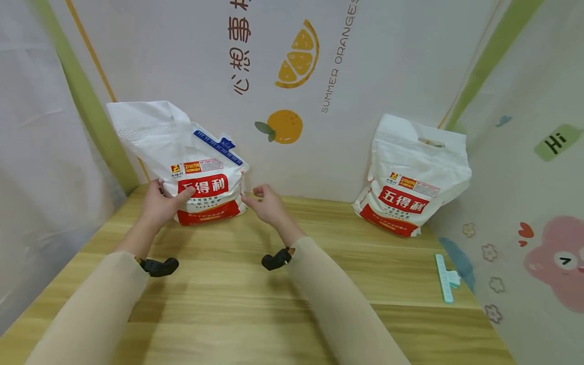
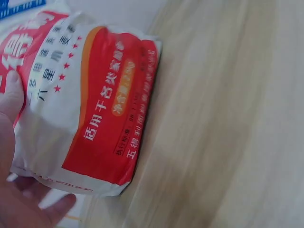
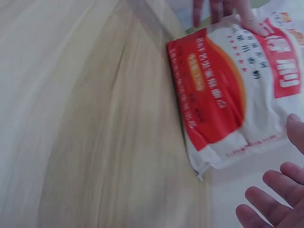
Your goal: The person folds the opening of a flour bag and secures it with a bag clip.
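Note:
At the back left of the table stands a white and red flour bag (image 1: 212, 185), its top folded over at a slant under a blue sealing clip (image 1: 218, 147). My left hand (image 1: 160, 204) holds the bag's left side, thumb on the printed front and fingers round the edge. In the left wrist view, the thumb (image 2: 13, 95) lies on the red label. Beside the bag's right edge is my right hand (image 1: 269, 205); its thumb is close to the bag, and whether it touches cannot be told. Its spread fingers (image 3: 266, 204) show apart from the bag in the right wrist view.
A second flour bag (image 1: 410, 177), with an unclipped top and a handle slot, stands at the back right. A pale teal clip (image 1: 444, 279) lies near the right edge of the wooden table (image 1: 219, 314). Printed fabric walls (image 1: 365, 66) enclose the table's back and sides.

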`<action>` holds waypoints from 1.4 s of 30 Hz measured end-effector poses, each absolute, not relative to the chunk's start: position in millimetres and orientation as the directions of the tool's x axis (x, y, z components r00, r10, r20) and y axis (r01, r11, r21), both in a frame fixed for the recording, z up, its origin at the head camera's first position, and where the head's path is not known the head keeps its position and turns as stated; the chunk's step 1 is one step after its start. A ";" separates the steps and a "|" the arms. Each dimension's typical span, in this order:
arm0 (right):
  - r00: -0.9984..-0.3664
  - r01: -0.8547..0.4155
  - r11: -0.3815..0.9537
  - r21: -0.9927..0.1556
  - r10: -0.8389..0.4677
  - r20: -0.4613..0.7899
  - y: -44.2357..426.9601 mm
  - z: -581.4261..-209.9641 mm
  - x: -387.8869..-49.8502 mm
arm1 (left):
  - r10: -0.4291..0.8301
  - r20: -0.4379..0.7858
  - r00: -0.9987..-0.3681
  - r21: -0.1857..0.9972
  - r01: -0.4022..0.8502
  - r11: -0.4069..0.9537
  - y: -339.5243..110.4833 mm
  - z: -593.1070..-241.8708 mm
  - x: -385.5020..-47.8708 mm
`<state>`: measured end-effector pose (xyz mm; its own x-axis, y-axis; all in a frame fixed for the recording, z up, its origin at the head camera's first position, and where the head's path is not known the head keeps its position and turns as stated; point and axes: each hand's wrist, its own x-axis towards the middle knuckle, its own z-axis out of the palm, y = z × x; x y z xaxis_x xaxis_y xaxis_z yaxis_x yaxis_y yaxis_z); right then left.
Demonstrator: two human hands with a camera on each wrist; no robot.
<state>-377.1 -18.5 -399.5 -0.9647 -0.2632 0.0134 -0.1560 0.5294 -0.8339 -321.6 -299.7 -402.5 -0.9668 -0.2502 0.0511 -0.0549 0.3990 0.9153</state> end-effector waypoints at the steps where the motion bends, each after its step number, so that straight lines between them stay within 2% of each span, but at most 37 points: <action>1: -0.961 -0.168 0.525 -0.835 -0.275 0.021 -13.5 -398.8 -375.3 | -0.251 0.040 -0.967 0.909 -0.069 0.411 -299.9 -402.0 -318.4; 4: -0.949 -0.209 0.502 -0.839 -0.310 0.051 2.2 -395.5 -370.3 | -0.261 -0.007 -0.965 0.866 -0.136 0.482 -298.3 -398.3 -305.6; 8: -0.930 -0.249 0.455 -0.855 -0.358 0.081 24.5 -386.3 -362.4 | -0.202 -0.088 -0.975 0.730 -0.201 0.653 -290.1 -387.4 -286.7; 11: -0.917 -0.269 0.429 -0.862 -0.387 0.094 42.3 -378.0 -355.2 | -0.091 -0.121 -0.988 0.646 -0.148 0.749 -276.4 -379.4 -277.2; 13: -0.911 -0.281 0.424 -0.861 -0.399 0.101 54.9 -373.5 -349.6 | -0.017 -0.106 -0.994 0.640 -0.081 0.764 -262.6 -375.6 -273.5; 18: -0.899 -0.317 0.410 -0.855 -0.417 0.134 83.6 -365.7 -335.1 | 0.086 -0.009 -0.996 0.706 0.055 0.706 -225.6 -367.3 -269.2; 26: -0.916 -0.324 0.410 -0.852 -0.362 0.174 133.0 -360.9 -317.7 | 0.181 0.069 -0.981 0.786 0.165 0.596 -172.8 -358.9 -268.4; 31: -0.941 -0.308 0.424 -0.852 -0.268 0.206 179.4 -364.4 -317.1 | 0.243 0.094 -0.966 0.805 0.217 0.552 -138.2 -361.7 -275.8; 35: -0.964 -0.264 0.494 -0.828 -0.163 0.210 223.7 -367.3 -319.2 | 0.292 0.110 -0.950 0.830 0.250 0.500 -109.8 -362.4 -284.2; 42: -0.971 -0.181 0.539 -0.822 0.033 0.235 293.3 -363.3 -322.6 | 0.367 0.160 -0.916 0.842 0.321 0.434 -54.6 -360.4 -303.3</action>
<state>-322.6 293.3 -363.3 -0.9714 0.0328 0.2353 -0.1810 0.5392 -0.8225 -303.3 -54.6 -360.4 -0.9165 0.3668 0.1597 0.3206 0.4343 0.8418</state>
